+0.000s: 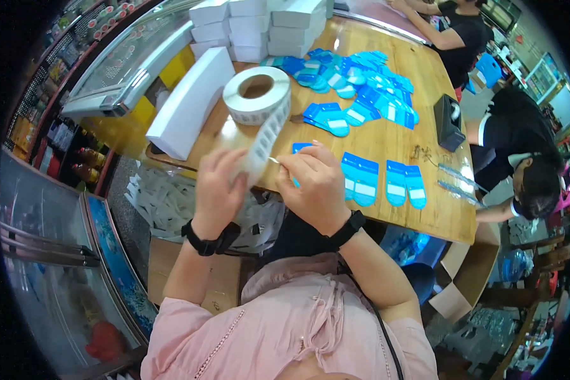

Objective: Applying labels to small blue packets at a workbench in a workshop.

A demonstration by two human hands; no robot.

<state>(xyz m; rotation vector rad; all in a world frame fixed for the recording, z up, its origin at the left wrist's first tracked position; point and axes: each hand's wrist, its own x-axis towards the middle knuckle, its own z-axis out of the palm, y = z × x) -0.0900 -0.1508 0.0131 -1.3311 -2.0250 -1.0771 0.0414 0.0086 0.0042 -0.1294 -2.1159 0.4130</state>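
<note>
A large roll of white labels [237, 111] lies on the wooden table, and its loose label strip [269, 136] runs down toward me. My left hand [220, 187], slightly blurred, is closed on the end of that strip. My right hand [318, 187] is just beside it, thumb and forefinger pinched on a small white label [273, 160]. Blue rounded packets with white patches lie to the right of my right hand: a near packet [360, 180], a middle packet [396, 183] and a right packet [416, 187]. Another blue packet [301, 147] is partly hidden behind my right hand.
A pile of blue packets [361, 79] covers the table's far middle. White boxes [247, 28] are stacked behind, with a long white box [193, 101] at left. A black tissue box [449, 123] stands at the right edge. Two people [519, 133] are beyond the table.
</note>
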